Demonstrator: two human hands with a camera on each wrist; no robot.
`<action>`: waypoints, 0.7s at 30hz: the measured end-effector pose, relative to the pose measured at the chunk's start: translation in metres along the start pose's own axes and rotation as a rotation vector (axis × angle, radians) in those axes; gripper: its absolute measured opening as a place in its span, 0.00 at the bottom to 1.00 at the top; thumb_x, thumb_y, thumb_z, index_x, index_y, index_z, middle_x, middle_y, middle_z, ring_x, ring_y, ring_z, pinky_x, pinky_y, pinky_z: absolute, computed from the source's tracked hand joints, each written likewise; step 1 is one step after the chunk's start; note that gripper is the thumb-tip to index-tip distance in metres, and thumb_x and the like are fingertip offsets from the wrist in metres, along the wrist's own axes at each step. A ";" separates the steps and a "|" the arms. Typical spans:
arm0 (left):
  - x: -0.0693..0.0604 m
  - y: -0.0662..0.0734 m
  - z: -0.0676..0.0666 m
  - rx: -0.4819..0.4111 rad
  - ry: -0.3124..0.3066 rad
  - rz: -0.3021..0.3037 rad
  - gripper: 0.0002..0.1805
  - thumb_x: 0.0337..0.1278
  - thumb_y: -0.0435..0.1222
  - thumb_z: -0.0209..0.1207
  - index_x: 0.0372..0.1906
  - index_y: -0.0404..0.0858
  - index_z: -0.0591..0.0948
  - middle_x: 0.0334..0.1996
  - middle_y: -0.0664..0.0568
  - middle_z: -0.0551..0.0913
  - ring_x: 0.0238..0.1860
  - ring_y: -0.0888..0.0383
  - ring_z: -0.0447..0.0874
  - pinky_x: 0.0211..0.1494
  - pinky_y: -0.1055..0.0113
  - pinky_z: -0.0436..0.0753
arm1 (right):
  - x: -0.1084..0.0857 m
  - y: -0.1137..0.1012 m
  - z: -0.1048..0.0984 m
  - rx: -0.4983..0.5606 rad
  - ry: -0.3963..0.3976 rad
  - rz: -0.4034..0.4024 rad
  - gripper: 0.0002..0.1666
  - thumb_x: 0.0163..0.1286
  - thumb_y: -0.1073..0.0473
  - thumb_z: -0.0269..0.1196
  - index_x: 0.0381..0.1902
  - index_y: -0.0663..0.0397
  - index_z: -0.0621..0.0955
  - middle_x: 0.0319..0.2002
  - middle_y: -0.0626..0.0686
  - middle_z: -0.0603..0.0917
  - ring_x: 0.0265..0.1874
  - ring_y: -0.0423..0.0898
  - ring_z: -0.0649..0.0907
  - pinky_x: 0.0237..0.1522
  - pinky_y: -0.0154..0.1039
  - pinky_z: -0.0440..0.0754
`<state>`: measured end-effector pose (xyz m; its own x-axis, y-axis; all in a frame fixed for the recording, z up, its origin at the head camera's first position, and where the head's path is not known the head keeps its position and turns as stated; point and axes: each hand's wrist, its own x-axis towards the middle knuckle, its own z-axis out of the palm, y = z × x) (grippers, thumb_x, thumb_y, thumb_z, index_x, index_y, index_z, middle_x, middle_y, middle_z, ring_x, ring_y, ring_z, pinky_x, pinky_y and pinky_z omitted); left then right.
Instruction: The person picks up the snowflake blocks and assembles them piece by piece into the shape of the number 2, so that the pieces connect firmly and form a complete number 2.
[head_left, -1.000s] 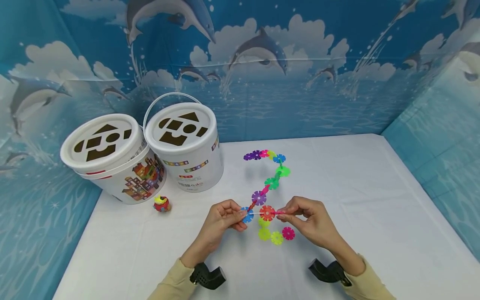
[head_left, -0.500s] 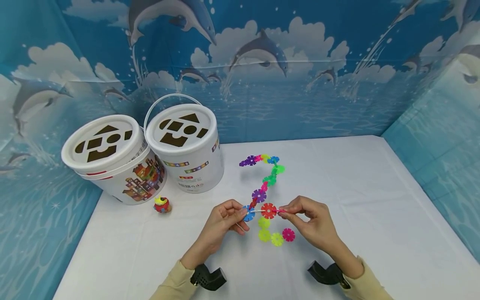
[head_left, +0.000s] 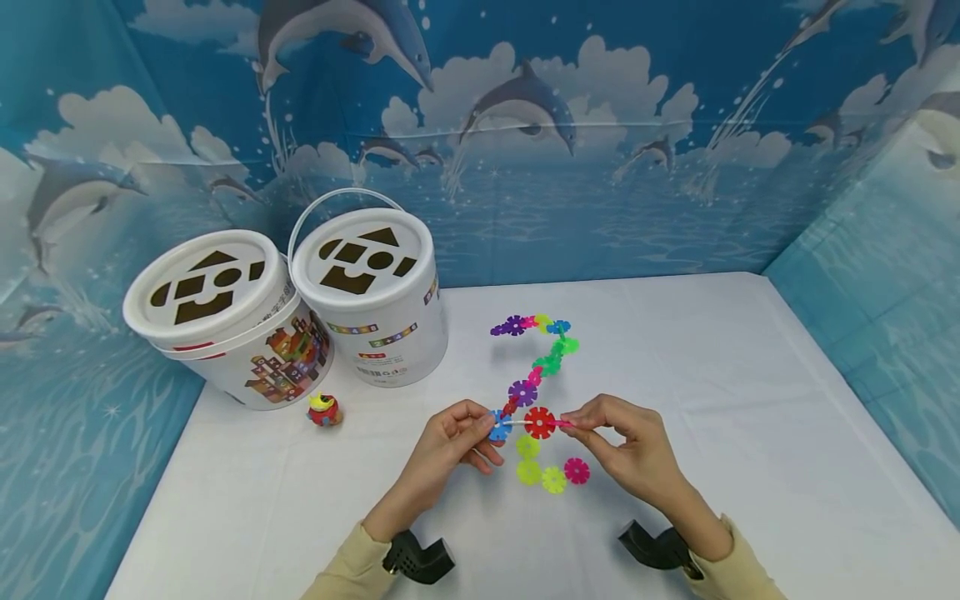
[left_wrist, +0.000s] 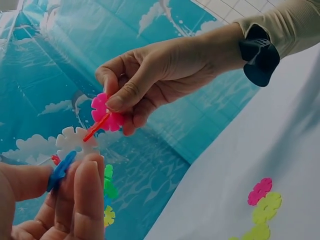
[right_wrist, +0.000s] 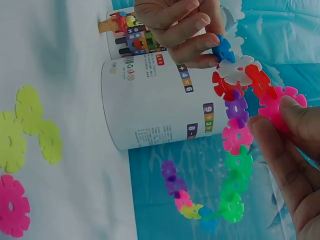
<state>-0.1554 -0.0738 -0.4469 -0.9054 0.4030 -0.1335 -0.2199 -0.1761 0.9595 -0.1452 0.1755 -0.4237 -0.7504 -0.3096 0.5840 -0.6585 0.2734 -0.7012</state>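
Note:
My left hand (head_left: 453, 442) pinches a blue flower-shaped disc (head_left: 500, 426) between thumb and fingers. A white disc (left_wrist: 74, 142) is joined to it, edge-on in the head view. Beyond that comes a red disc (head_left: 540, 422), then a pink disc (left_wrist: 101, 105) that my right hand (head_left: 626, 442) pinches by thumb and forefinger. From this held part a long chain of interlocked discs runs away from me: red, purple (head_left: 522, 392), pink, green (head_left: 551, 365), blue, yellow, pink and dark purple. In the wrist views the chain hangs above the table.
Below the hands, yellow-green discs (head_left: 528, 472) and a pink disc (head_left: 577, 471) lie on the white tablecloth (head_left: 735, 400). Two lidded white buckets, one upright (head_left: 390, 342) and one beside it (head_left: 225, 367), stand at the back left. A small red-and-yellow toy figure (head_left: 324, 410) sits before them.
The chain's far end swung left and then back right. Both hands have shifted very slightly right, still pinching the same discs. The red disc now faces the head camera a little more.

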 end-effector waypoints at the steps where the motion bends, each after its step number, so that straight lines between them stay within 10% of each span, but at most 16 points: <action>1: 0.000 0.000 0.000 0.001 0.002 -0.005 0.14 0.66 0.41 0.56 0.43 0.32 0.74 0.31 0.46 0.84 0.26 0.57 0.84 0.29 0.65 0.83 | 0.000 0.000 0.000 -0.005 0.000 -0.007 0.22 0.43 0.83 0.70 0.26 0.52 0.79 0.31 0.49 0.85 0.34 0.43 0.85 0.36 0.32 0.81; 12: -0.001 -0.012 0.025 0.021 -0.018 -0.083 0.17 0.62 0.42 0.60 0.43 0.30 0.79 0.33 0.44 0.86 0.27 0.58 0.85 0.28 0.69 0.81 | 0.000 -0.002 -0.002 -0.019 -0.013 -0.042 0.21 0.44 0.82 0.70 0.28 0.53 0.80 0.33 0.49 0.85 0.35 0.44 0.85 0.38 0.32 0.81; 21: 0.004 -0.018 0.051 -0.129 0.136 -0.146 0.24 0.56 0.50 0.63 0.43 0.32 0.83 0.35 0.49 0.86 0.25 0.61 0.83 0.23 0.75 0.73 | -0.002 0.001 0.003 -0.041 -0.038 -0.086 0.15 0.51 0.76 0.70 0.30 0.54 0.80 0.34 0.52 0.85 0.35 0.46 0.85 0.39 0.31 0.80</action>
<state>-0.1366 -0.0230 -0.4526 -0.8994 0.3090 -0.3092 -0.3886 -0.2413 0.8893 -0.1440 0.1743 -0.4270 -0.6890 -0.3678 0.6245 -0.7225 0.2808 -0.6318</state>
